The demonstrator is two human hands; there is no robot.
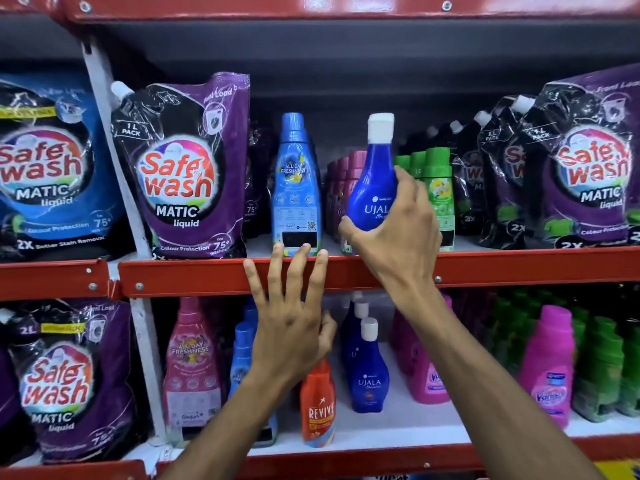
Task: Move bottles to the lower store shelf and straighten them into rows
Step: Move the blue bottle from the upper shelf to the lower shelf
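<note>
My right hand (398, 230) grips a dark blue Ujala bottle (372, 181) with a white cap, lifted and tilted slightly above the upper shelf's red front edge (207, 275). My left hand (291, 313) is open with fingers spread, its fingertips touching that edge just below a tall light-blue fabric-conditioner bottle (296, 188) standing upright on the upper shelf. On the lower shelf (388, 429) stand two more Ujala bottles (369, 368), one behind the other, and an orange Revive bottle (318, 407) in front.
Purple Safe Wash pouches (183, 174) flank the upper shelf's bottles; green-capped bottles (438, 181) and maroon bottles (346, 178) stand behind my right hand. The lower shelf also holds pink bottles (550, 365), green bottles (602, 368), a pink conditioner bottle (192, 368) and a blue one (242, 355).
</note>
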